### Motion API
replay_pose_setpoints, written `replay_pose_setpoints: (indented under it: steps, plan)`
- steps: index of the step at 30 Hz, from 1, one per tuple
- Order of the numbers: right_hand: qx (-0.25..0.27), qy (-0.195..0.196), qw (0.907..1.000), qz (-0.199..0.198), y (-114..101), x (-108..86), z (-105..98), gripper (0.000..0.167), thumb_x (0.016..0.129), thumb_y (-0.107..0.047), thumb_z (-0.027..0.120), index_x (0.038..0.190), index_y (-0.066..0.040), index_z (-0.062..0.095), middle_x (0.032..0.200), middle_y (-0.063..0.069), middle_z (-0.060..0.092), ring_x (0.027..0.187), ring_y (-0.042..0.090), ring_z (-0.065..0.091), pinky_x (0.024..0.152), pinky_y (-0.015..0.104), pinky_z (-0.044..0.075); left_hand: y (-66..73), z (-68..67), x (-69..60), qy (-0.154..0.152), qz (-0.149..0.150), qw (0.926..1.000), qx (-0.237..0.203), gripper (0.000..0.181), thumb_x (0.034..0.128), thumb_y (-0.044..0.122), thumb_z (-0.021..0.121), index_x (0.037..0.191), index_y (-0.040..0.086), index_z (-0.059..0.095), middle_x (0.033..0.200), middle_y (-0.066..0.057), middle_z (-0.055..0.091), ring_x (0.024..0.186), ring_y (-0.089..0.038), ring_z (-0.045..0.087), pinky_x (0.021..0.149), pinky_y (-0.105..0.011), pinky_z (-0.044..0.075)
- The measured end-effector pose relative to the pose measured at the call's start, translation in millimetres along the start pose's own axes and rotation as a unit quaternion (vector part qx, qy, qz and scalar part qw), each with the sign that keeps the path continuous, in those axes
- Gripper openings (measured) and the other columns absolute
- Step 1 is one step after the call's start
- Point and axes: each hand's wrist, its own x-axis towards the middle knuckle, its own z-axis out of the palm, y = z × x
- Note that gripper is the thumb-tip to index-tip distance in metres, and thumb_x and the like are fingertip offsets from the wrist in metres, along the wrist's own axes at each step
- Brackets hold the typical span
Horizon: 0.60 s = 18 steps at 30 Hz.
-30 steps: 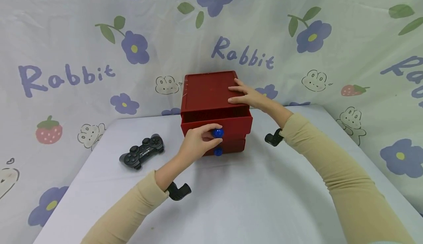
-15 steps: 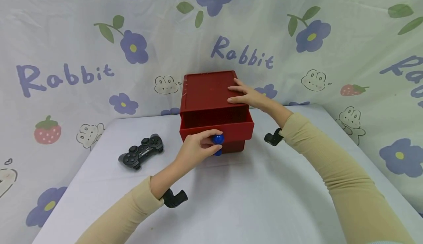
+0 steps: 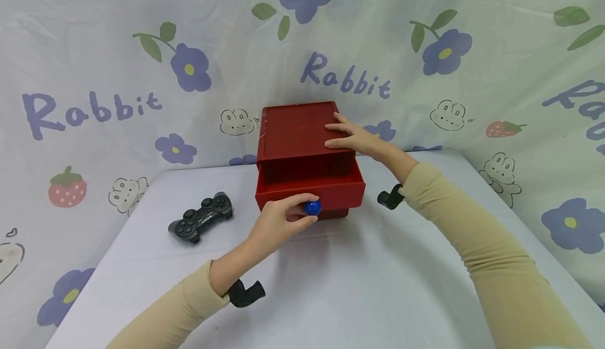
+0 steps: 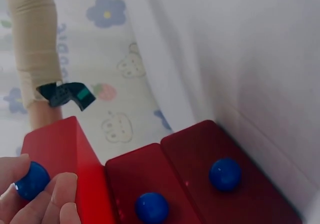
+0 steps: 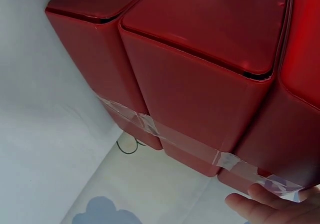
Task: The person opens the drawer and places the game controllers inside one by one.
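Note:
A red drawer cabinet (image 3: 298, 128) stands on the table, its top drawer (image 3: 340, 196) pulled partway out, and no contents show inside. My left hand (image 3: 276, 225) pinches the blue round knob (image 3: 312, 208) of that drawer between thumb and fingers. In the left wrist view, two lower drawers with blue knobs (image 4: 225, 174) sit closed. Spread over the right side of the cabinet top rests my right hand (image 3: 354, 136), fingers fairly straight. Only some fingertips (image 5: 255, 206) of it show in the right wrist view, beside clear tape (image 5: 185, 141) on the cabinet's side.
A black game controller (image 3: 202, 217) lies on the white table (image 3: 359, 286), left of the cabinet. Close behind the cabinet hangs a patterned cloth (image 3: 264, 65). Both wrists carry black camera mounts (image 3: 246, 293).
My left hand has drawn the top drawer further out toward me, so more of its inside shows. The right hand has stayed on the cabinet top.

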Motion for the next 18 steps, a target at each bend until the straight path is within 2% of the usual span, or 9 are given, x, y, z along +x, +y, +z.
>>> replay_pose_setpoints:
  steps: [10, 18]
  plan:
    - [-0.004, -0.004, 1.0, 0.008, -1.1, 0.8, -0.4, 0.065, 0.086, -0.03, 0.057, 0.144, -0.013, 0.031, 0.154, -0.006, -0.004, 0.14, 0.023, -0.001, 0.108, 0.053, 0.019, 3.4, -0.1, -7.9, -0.01, 0.012, 0.9999, -0.005, 0.037, 0.0789, 0.011, 0.071, 0.115, 0.012, 0.063, 0.102, -0.007, 0.067, 0.083, -0.014, 0.066, 0.073, -0.022, 0.052]
    - [0.001, -0.002, 1.0, -0.005, 1.0, 0.2, -0.2, 0.069, 0.084, -0.034, 0.059, 0.144, -0.014, 0.031, 0.154, -0.007, -0.003, 0.14, 0.023, 0.002, 0.107, 0.052, 0.021, 4.0, 1.9, -16.4, -0.014, 0.014, 0.9997, 0.014, 0.035, 0.0781, 0.015, 0.072, 0.113, 0.015, 0.065, 0.086, 0.001, 0.068, 0.07, -0.005, 0.06, 0.066, -0.02, 0.051]
